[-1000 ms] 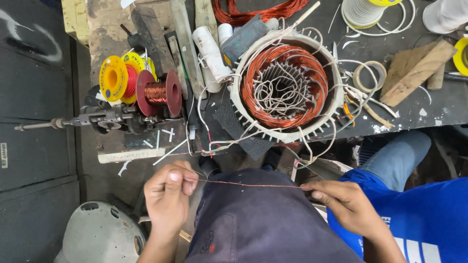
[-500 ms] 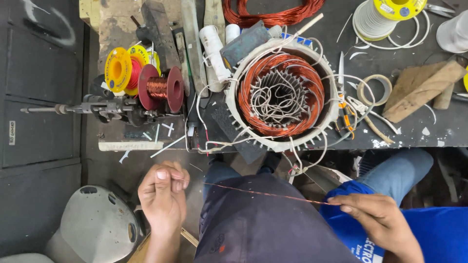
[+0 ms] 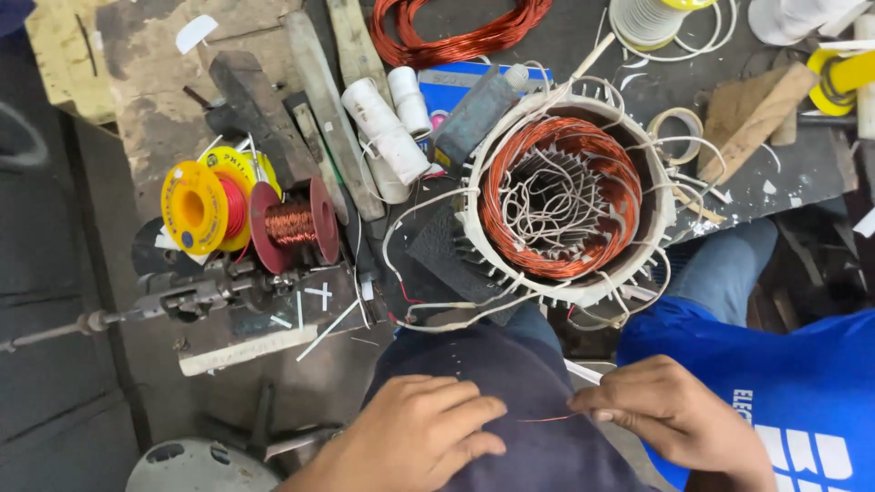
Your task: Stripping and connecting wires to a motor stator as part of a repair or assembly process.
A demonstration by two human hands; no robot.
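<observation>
Both your hands have drawn close together since half a second ago, so only a short run of copper wire (image 3: 547, 418) shows between them. Your left hand (image 3: 424, 433) lies flat on your dark-clothed lap (image 3: 538, 456), fingers loosely curled. Your right hand (image 3: 670, 415) pinches the wire's end. The wire runs left to right, nearly level, below the wound stator (image 3: 565, 200).

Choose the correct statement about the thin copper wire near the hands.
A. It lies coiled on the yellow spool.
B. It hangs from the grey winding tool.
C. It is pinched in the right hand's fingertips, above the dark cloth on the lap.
C: the right hand pinches the thin copper wire at its fingertips, over the dark cloth; the left hand rests on that cloth beside it.
</observation>
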